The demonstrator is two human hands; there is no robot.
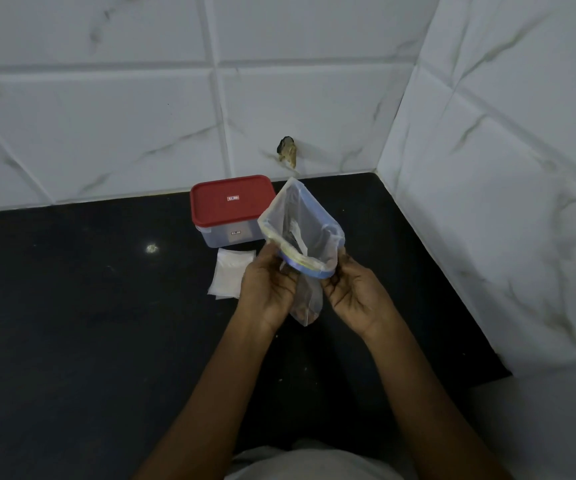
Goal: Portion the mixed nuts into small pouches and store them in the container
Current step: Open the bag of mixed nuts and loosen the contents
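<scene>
Hands are meeting over a dark desk [71,306] set into a corner of white marble-patterned tiles. The left hand [267,289] and the right hand [355,296] are each pinching one side of a clear zip-top bag [300,233], pulling its mouth open along a blue sealing strip. The bag is being held in the air just in front of a container [232,209], a clear plastic box with a red lid that is closed and resting on the desk against the wall. Something dark, probably the mixed nuts, is sitting in the bag's lower end, which is hanging down between the two hands; the contents are too dim to make out.

Just in front of the container, to the left of the left hand, a small stack of empty white pouches [229,275] is lying flat on the desk.

The bag is looking thin, soft and floppy, so it is likely sagging wherever it is unsupported, and its film is probably slippery. The stiffer zip strip at the rim seems the surest place to grip, as both hands are doing. The load appears light. The pouches also look flimsy and will probably need one hand holding the mouth open. The container looks rigid and easy to grasp by its sides.
</scene>
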